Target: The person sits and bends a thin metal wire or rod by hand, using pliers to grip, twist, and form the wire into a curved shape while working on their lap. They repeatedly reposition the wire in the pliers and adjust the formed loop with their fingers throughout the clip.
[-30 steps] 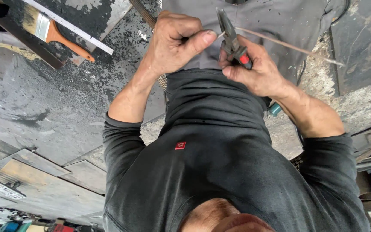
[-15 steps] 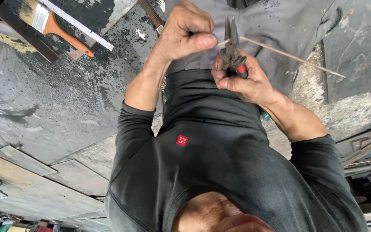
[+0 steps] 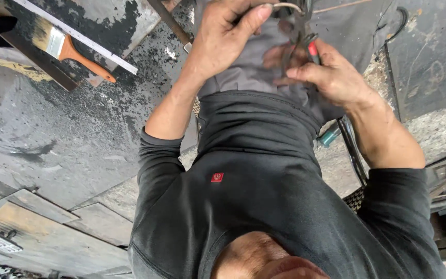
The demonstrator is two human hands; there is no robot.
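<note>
Below my hands lies a stained, dark grey work surface [image 3: 52, 139], speckled with black flakes and patched with worn paint. My left hand [image 3: 223, 39] is curled into a loose fist above my lap, thumb and forefinger pinched together on the end of one thin wire [image 3: 287, 6]; the other fingers are folded in. Just beside it, my right hand [image 3: 326, 75] is wrapped around the handles of one pair of pliers [image 3: 300, 36], a red grip tip showing by my thumb. The fingers are closed round the handles; whether the plier tips are shut on the wire I cannot tell, as they reach the top edge of the view. The wire runs from my left fingertips across to the pliers.

Well away to the left of my left hand lies one paintbrush [image 3: 70, 49] with an orange handle, resting against one long flat metal strip [image 3: 78, 36]. Below my right wrist pokes one teal-handled tool [image 3: 329, 137]. I see no containers near my fingers.
</note>
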